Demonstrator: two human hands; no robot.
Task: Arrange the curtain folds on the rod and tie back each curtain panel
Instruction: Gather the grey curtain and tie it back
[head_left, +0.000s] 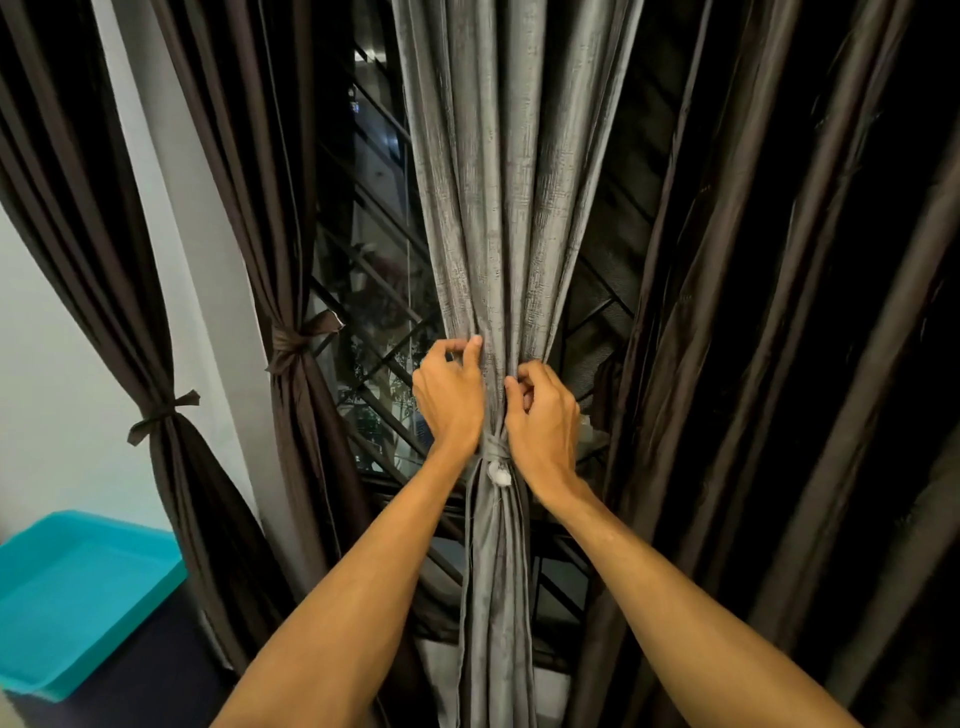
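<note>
Left hand (449, 397) and right hand (543, 415) pinch folds of the vertically hanging grey curtain (493, 208), fingers (474, 347) curled just above its tie (496, 447).

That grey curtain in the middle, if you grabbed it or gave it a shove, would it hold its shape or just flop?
Probably floppy: the grey curtain hangs in soft vertical folds and cinches narrow at its tie band. It would likely sway back if pushed, since it hangs loose below the band. Its textured weave looks unlikely to slip.
</note>
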